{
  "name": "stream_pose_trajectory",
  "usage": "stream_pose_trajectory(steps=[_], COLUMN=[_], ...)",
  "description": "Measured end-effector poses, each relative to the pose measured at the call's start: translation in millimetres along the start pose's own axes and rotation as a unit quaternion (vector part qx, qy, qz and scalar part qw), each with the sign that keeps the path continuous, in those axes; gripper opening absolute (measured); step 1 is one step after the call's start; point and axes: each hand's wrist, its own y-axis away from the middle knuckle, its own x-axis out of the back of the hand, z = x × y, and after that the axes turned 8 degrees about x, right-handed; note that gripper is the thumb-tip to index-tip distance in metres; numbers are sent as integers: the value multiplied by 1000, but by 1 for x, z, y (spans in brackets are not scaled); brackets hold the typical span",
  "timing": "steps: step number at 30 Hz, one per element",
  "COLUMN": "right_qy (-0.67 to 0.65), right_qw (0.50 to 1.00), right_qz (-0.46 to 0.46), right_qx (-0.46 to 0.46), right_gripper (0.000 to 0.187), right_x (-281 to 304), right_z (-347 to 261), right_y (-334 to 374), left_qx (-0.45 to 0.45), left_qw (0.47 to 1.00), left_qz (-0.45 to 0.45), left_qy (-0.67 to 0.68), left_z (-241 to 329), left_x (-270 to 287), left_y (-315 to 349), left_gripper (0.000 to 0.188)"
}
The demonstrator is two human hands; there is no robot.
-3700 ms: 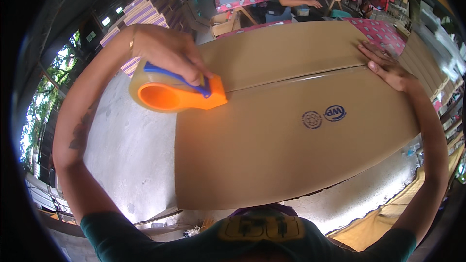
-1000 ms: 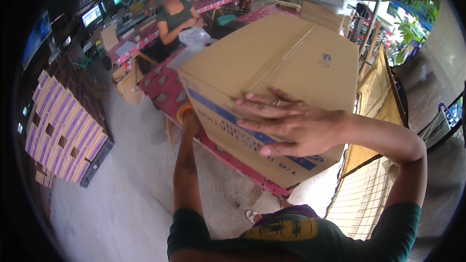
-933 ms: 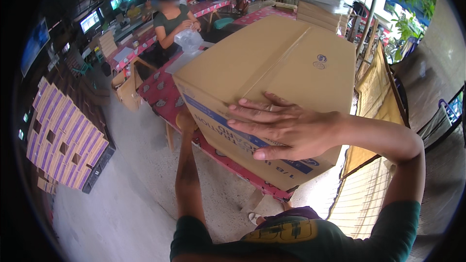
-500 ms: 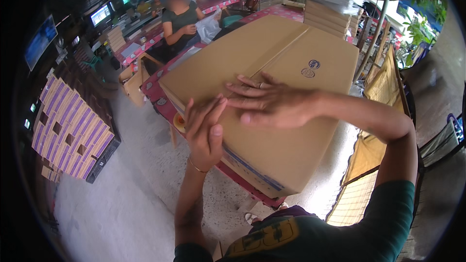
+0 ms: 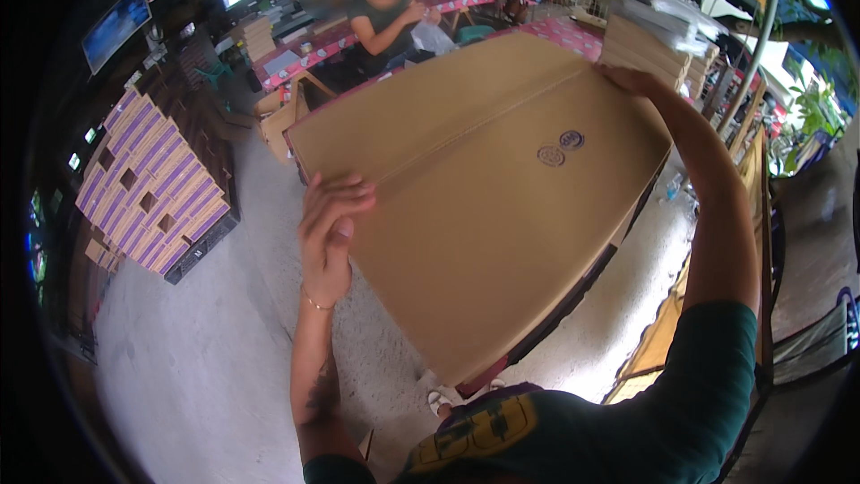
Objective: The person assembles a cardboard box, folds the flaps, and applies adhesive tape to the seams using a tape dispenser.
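Observation:
A big brown cardboard box (image 5: 484, 206) lies in front of me, its two top flaps meeting along a straight seam. Two small round dark marks are printed on the nearer flap. My left hand (image 5: 330, 237) is at the box's left edge by the seam's near end, its fingers loosely bent, apart, and laid over the rim. At the seam's far end, my right hand (image 5: 632, 82) rests on the box's far right edge with the arm reaching around. Its fingers look stretched out, though partly hidden. Beneath the box, a bit of a red-covered table (image 5: 484, 378) shows.
Boxes with purple stripes (image 5: 152, 184) are stacked on a dark pallet at left. Behind the box, a person (image 5: 381, 13) handles clear plastic at a pink patterned table (image 5: 336, 38). Flat cartons (image 5: 649, 49) topped with plastic stand at the far right, near a metal pole (image 5: 757, 36).
My right hand has gone from the middle of the seam to its far end. My left hand has shifted to the box's left edge. The printed near side of the box no longer shows.

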Motion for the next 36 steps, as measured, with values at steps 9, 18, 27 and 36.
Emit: stream_pose_trajectory(steps=[9, 18, 27, 36], right_qy=[-217, -303, -379, -685], right_qw=[969, 951, 905, 591], right_qz=[-92, -53, 184, 343], right_qx=[69, 21, 60, 252], right_gripper=[94, 94, 67, 53], right_x=[16, 8, 98, 111], right_z=[-48, -31, 8, -11], right_y=[-17, -12, 71, 125], left_qx=[347, 512, 260, 60], left_qw=[932, 796, 934, 891], left_qz=[59, 111, 112, 226], left_qy=[85, 302, 220, 389], left_z=[37, 52, 129, 91], left_x=[5, -7, -8, 56], left_y=[-21, -25, -47, -36], left_gripper=[48, 81, 65, 64])
